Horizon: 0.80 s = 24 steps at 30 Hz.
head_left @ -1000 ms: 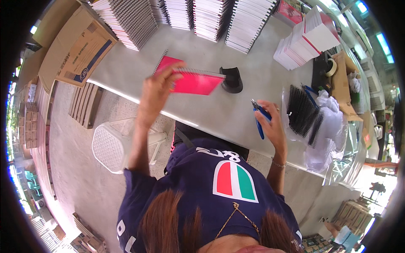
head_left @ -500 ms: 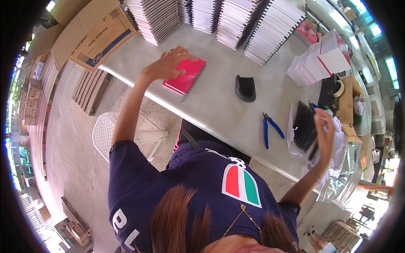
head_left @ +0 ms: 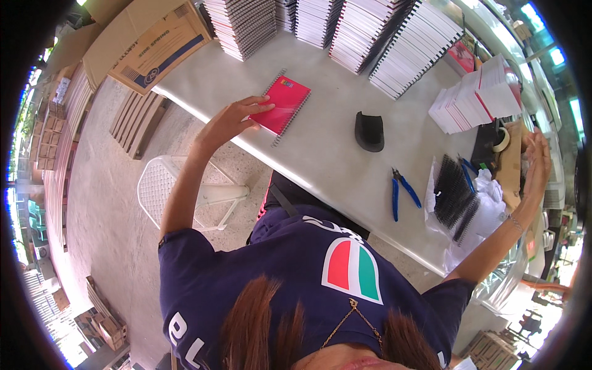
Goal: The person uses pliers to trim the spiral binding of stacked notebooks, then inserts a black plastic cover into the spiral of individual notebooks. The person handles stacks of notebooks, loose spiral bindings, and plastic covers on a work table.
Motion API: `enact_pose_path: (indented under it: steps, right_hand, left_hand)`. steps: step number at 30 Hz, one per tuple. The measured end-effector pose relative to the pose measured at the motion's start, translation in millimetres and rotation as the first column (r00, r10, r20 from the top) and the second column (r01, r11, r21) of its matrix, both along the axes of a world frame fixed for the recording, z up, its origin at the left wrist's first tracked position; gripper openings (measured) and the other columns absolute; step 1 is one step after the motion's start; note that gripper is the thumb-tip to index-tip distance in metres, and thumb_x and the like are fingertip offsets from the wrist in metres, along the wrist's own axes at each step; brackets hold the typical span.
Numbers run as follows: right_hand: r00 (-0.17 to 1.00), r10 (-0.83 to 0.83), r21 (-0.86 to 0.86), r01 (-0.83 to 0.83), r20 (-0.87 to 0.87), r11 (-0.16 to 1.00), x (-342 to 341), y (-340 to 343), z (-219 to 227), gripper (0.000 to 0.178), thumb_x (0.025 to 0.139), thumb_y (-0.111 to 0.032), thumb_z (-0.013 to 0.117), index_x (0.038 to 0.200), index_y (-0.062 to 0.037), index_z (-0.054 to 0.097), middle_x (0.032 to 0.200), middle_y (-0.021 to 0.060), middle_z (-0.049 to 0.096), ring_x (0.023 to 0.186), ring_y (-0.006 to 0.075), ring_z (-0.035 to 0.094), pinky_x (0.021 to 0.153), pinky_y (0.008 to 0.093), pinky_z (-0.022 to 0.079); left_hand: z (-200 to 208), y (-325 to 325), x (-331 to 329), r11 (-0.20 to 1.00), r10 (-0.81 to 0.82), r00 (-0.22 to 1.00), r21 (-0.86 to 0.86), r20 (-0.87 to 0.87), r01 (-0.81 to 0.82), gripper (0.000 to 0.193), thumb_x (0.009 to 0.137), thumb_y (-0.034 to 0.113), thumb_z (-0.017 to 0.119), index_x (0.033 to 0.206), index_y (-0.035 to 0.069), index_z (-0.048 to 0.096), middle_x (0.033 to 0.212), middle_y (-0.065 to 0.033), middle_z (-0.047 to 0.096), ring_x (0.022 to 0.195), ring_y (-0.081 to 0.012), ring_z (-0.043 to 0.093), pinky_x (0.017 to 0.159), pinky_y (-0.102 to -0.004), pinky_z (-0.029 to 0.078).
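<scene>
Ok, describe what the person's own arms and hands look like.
The left grip and right grip are human hands without gloves. Both forearms are uncovered below short navy sleeves: left sleeve, right sleeve. White lettering marks the shirt near the left shoulder. A thin bracelet circles the right wrist. Any rings are too small to make out.

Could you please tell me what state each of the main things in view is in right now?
Red notebook, closed, lying flat
Left hand, fingers on the red notebook, grip unclear
Right hand, fingers extended, holding nothing that shows
Blue-handled pliers, lying down, handles spread apart
Black binding coils, gathered in a pile
Spiral-bound books, stacked in tall piles
White stool, standing upright
</scene>
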State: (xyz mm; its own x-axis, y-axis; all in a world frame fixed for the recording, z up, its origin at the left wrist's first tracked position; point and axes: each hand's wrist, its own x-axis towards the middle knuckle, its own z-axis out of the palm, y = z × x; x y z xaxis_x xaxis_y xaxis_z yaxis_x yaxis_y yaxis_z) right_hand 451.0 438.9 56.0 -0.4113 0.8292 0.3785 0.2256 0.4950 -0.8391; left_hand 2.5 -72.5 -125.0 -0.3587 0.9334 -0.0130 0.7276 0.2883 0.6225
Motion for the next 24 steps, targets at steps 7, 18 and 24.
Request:
enact_pose_path:
  steps: [7,18,24]
  right_hand:
    - [0.994,-0.111,0.22,0.11,-0.008,0.969,-2.7,29.5,0.5,0.044,0.1,-0.037,0.059,0.135,-0.0122,0.062,0.132,0.0035,0.061,0.12,0.0142,0.054,0.1,0.0312,0.039]
    - [0.993,-0.115,-0.192,0.106,-0.037,0.976,-81.4,61.0,-13.3,0.073,0.083,-0.063,0.073,0.122,-0.002,0.065,0.102,0.004,0.062,0.089,0.0127,0.054,0.077,0.0274,0.045]
    - [0.99,0.138,-0.287,-0.135,-0.009,0.948,-93.8,62.6,-13.2,0.064,0.082,-0.052,0.08,0.123,-0.0047,0.066,0.1,0.0046,0.062,0.086,0.0108,0.054,0.072,0.0251,0.046]
  left_hand:
    - [-4.1,1.1,-1.4,0.999,0.011,0.994,0.034,-0.11,-0.007,0.054,0.091,0.009,0.063,0.143,0.015,0.054,0.149,-0.012,0.051,0.134,-0.0322,0.049,0.111,-0.0392,0.041]
    - [29.9,12.3,26.3,0.995,0.096,0.934,0.014,-0.343,-0.097,0.07,0.086,0.007,0.069,0.151,0.018,0.044,0.157,-0.0108,0.04,0.139,-0.0332,0.044,0.113,-0.0451,0.041]
    - [59.2,40.1,63.6,0.981,0.076,0.968,0.193,-0.24,-0.029,0.069,0.085,0.006,0.072,0.148,0.016,0.047,0.154,-0.0122,0.042,0.139,-0.0345,0.043,0.114,-0.0464,0.041]
